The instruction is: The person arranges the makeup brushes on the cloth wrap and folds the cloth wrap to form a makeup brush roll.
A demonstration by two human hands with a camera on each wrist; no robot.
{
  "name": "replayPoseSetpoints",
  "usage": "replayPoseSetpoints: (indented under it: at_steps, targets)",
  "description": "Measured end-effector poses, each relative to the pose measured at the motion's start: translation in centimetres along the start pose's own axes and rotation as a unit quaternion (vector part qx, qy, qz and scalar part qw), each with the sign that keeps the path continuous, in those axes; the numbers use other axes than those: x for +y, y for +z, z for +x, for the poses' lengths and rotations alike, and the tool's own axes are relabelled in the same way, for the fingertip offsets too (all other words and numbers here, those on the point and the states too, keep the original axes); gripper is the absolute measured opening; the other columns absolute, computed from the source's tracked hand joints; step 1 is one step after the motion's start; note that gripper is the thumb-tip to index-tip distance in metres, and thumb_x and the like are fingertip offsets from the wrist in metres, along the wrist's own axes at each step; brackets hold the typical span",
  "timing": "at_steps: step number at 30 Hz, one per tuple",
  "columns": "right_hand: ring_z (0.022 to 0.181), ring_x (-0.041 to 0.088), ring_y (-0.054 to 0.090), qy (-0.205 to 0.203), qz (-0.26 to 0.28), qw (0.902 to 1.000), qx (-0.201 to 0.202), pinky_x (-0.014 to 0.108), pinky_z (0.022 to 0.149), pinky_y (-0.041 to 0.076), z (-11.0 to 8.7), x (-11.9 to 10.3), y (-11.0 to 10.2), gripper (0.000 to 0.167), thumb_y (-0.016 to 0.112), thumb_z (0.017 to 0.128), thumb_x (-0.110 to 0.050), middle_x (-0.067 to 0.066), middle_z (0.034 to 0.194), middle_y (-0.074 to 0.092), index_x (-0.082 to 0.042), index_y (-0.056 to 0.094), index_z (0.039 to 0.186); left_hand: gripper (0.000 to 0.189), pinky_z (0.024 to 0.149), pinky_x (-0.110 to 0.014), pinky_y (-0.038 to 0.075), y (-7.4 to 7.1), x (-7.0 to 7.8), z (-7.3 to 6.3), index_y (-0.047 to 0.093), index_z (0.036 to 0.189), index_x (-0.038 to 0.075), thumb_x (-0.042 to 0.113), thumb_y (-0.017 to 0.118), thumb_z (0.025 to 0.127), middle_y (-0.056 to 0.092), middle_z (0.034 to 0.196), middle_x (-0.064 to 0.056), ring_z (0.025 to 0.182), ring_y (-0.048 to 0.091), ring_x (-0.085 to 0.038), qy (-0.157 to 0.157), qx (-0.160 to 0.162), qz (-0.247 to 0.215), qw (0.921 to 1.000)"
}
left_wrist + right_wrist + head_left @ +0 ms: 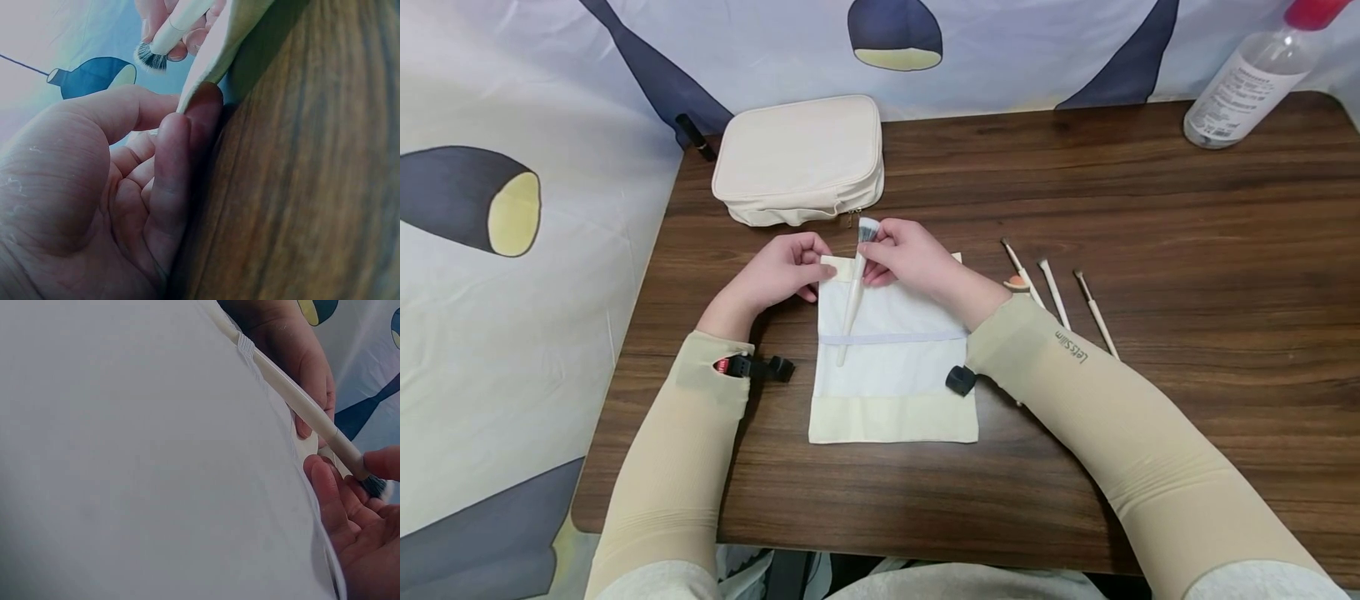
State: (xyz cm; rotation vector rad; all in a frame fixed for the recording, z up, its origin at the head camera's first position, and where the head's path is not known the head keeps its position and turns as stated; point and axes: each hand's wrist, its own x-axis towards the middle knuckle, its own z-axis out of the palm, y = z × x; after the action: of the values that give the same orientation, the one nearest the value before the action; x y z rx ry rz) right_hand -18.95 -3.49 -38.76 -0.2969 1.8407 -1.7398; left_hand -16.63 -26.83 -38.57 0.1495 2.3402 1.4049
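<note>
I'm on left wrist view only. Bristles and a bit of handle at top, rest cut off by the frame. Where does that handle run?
Observer: The brush runs under the elastic band that crosses the cloth.

Operator: Copy. More brushes out?

Observer: At least three slim brushes, lying on the table to the right of the cloth.

Operator: Anything past the cloth's far edge?

Observer: Yes, a pale case, closed, lying a little to the left.
</note>
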Motion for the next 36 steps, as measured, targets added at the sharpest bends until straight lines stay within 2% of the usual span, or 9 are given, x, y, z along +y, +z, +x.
replayPoseSetpoints:
  at_steps: [36]
  targets:
    - [0.072, 0.017, 0.071, -0.010, -0.018, 0.9998, -0.002, 0.030, 0.072, 0.065, -0.02, -0.08, 0.02, 0.014, 0.059, 0.106, -0.011, 0.016, 0.084, 0.071, 0.002, 0.056, 0.105, 0.010, 0.057, -0.028, 0.060, -0.15, 0.17, -0.05, 0.060, 0.103, 0.002, 0.008, 0.065, 0.097, 0.068, 0.080, -0.004, 0.067, 0.063, -0.012, -0.006, 0.007, 0.005, 0.9999]
